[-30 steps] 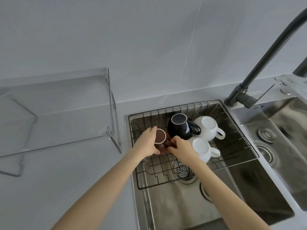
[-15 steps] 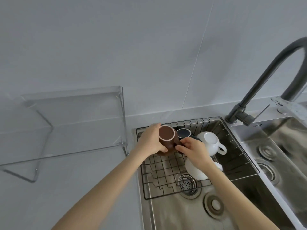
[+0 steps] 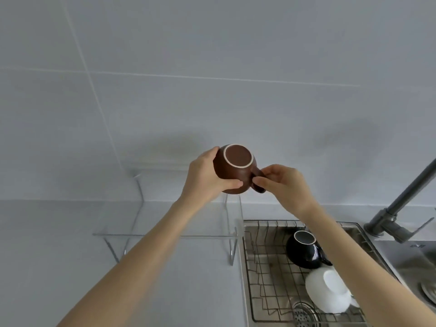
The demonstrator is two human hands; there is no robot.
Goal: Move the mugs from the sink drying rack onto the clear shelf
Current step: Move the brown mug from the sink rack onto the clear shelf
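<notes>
The brown mug (image 3: 232, 172) is held up in the air in front of the grey tiled wall (image 3: 236, 67), above the clear shelf (image 3: 165, 236). It is turned bottom-up and tilted toward the camera, so its pale-ringed base faces the viewer, and its handle sticks out to the right. The left hand (image 3: 206, 178) wraps around the mug's left side and underside, fingers curled round the body and the thumb pressed along the lower front. The right hand (image 3: 283, 185) is closed on the handle, pinching it between thumb and fingertips. Both forearms reach up from the bottom of the view.

The clear shelf stands on the pale tabletop (image 3: 70, 267) just left of the sink, its top level bare in the part that shows, its thin legs resting on the surface.

In the sink, the wire drying rack (image 3: 266, 279) holds two more mugs. A black mug (image 3: 304, 250) sits upside down near the rack's back, its handle to the right. A white mug (image 3: 328, 293) lies just in front of it, touching or nearly touching it, also base-up; the right forearm hides part of it. A round drain strainer (image 3: 304, 316) shows beneath the rack's front edge. A dark grey faucet (image 3: 401, 208) rises at the right.
</notes>
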